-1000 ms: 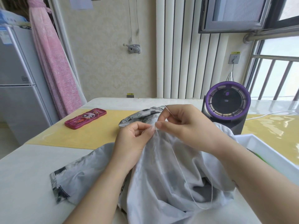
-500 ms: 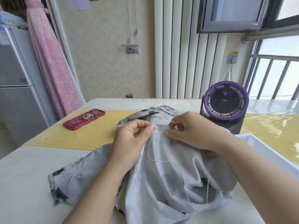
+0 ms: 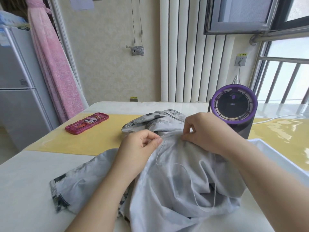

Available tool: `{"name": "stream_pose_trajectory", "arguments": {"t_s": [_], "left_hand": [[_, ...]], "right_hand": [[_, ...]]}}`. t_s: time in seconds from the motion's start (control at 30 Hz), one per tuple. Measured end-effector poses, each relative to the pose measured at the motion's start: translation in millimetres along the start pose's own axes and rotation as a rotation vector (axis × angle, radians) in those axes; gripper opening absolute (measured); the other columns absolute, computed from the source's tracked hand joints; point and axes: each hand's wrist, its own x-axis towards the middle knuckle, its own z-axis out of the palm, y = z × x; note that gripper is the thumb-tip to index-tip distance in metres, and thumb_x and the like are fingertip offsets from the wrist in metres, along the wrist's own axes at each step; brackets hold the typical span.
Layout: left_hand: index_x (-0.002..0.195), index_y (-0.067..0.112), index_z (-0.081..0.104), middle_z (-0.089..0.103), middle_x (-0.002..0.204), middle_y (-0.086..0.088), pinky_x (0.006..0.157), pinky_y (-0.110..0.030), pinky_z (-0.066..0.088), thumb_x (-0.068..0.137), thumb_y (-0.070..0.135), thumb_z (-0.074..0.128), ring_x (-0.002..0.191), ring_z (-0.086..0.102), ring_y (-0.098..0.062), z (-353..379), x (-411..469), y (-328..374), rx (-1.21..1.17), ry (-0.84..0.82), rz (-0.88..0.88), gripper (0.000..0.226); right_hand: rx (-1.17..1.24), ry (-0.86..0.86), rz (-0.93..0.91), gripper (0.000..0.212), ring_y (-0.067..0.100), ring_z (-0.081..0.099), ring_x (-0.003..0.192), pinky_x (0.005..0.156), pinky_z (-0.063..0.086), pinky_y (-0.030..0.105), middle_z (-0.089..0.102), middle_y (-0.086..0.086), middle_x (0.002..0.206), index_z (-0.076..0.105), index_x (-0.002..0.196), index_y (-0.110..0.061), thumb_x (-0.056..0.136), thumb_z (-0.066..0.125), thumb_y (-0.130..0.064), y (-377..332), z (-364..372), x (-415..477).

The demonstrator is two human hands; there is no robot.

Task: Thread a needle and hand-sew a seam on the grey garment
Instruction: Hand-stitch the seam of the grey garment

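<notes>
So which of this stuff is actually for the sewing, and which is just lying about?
In use: grey garment; white thread; left hand and right hand, both pinching the garment's fold.
Lying about: pink case; purple fan; white tray; fridge.

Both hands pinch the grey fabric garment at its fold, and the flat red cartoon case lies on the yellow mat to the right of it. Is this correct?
No. The head view shows the flat red cartoon case on the yellow mat to the left of the grey fabric garment. The left hand and right hand do pinch the garment at its fold.
</notes>
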Motion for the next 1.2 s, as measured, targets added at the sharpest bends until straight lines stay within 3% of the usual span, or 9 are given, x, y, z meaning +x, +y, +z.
{"name": "stream_pose_trajectory", "arguments": {"t_s": [0.13,0.2,0.27,0.3,0.4,0.5,0.6,0.73,1.2], "left_hand": [[0.077,0.022,0.069,0.073,0.077,-0.002,0.065,-0.013,0.044,0.084,0.014,0.068,0.068,0.060,-0.003,-1,0,0,-0.090,-0.012,-0.095,0.011],[0.080,0.018,0.070,0.074,0.080,-0.002,0.069,-0.013,0.046,0.085,0.014,0.068,0.070,0.062,-0.002,-2,0,1,-0.141,-0.006,-0.135,0.006],[0.081,0.015,0.071,0.074,0.082,-0.002,0.074,-0.016,0.047,0.085,0.013,0.068,0.073,0.063,-0.003,-3,1,1,-0.183,0.002,-0.163,0.005],[0.081,0.015,0.071,0.074,0.082,-0.002,0.075,-0.017,0.047,0.085,0.013,0.068,0.074,0.063,-0.004,-3,1,1,-0.198,0.005,-0.171,0.005],[0.083,0.012,0.071,0.074,0.084,-0.005,0.077,-0.021,0.048,0.084,0.013,0.068,0.075,0.064,-0.006,-4,2,1,-0.235,0.004,-0.190,0.004],[0.084,0.012,0.072,0.075,0.084,-0.004,0.079,-0.022,0.049,0.085,0.014,0.067,0.077,0.065,-0.007,-5,2,1,-0.252,-0.012,-0.206,0.006],[0.082,0.016,0.072,0.075,0.081,0.002,0.074,-0.014,0.049,0.086,0.015,0.066,0.076,0.065,-0.002,-5,1,2,-0.257,-0.015,-0.211,0.007],[0.082,0.015,0.072,0.075,0.080,0.001,0.077,-0.019,0.049,0.086,0.016,0.066,0.076,0.066,-0.004,-6,1,2,-0.255,-0.004,-0.222,0.007],[0.085,0.012,0.072,0.075,0.081,-0.002,0.075,-0.016,0.049,0.086,0.017,0.067,0.074,0.065,-0.003,-6,0,5,-0.243,0.009,-0.214,0.007]], "right_hand": [[0.048,0.046,0.015,0.014,0.018,0.050,0.076,0.065,0.038,0.031,0.049,-0.013,0.071,0.058,0.098,-0.028,0.090,0.054,-0.039,-2,0,0],[0.084,0.102,0.003,0.031,0.024,0.056,0.097,0.080,0.043,0.036,0.063,-0.001,0.095,0.054,0.120,-0.018,0.098,0.039,-0.034,-7,-8,-2],[0.118,0.147,-0.040,0.038,0.026,0.051,0.118,0.095,0.041,0.037,0.061,0.006,0.124,0.049,0.132,-0.013,0.100,0.031,-0.022,-17,-16,-6],[0.130,0.144,-0.060,0.039,0.025,0.051,0.119,0.095,0.041,0.034,0.060,0.006,0.127,0.049,0.134,-0.015,0.100,0.031,-0.018,-23,-20,-9],[0.108,0.030,-0.138,0.032,0.024,0.058,0.095,0.083,0.042,0.035,0.068,0.005,0.095,0.059,0.121,-0.014,0.099,0.036,-0.013,-37,-18,-18],[0.065,-0.082,-0.163,0.022,0.020,0.052,0.075,0.076,0.044,0.037,0.049,-0.006,0.065,0.056,0.108,-0.017,0.099,0.037,-0.023,-43,-8,-21],[0.000,-0.139,-0.123,0.024,0.023,0.053,0.083,0.075,0.046,0.037,0.053,-0.001,0.075,0.055,0.104,-0.019,0.100,0.035,-0.031,-44,-1,-22],[-0.036,-0.143,-0.104,0.028,0.027,0.057,0.091,0.072,0.045,0.035,0.063,0.006,0.095,0.060,0.100,-0.018,0.099,0.036,-0.032,-43,4,-21],[-0.013,-0.139,-0.077,0.028,0.028,0.058,0.087,0.075,0.048,0.037,0.062,0.006,0.089,0.062,0.098,-0.018,0.097,0.038,-0.031,-43,9,-19]]}}
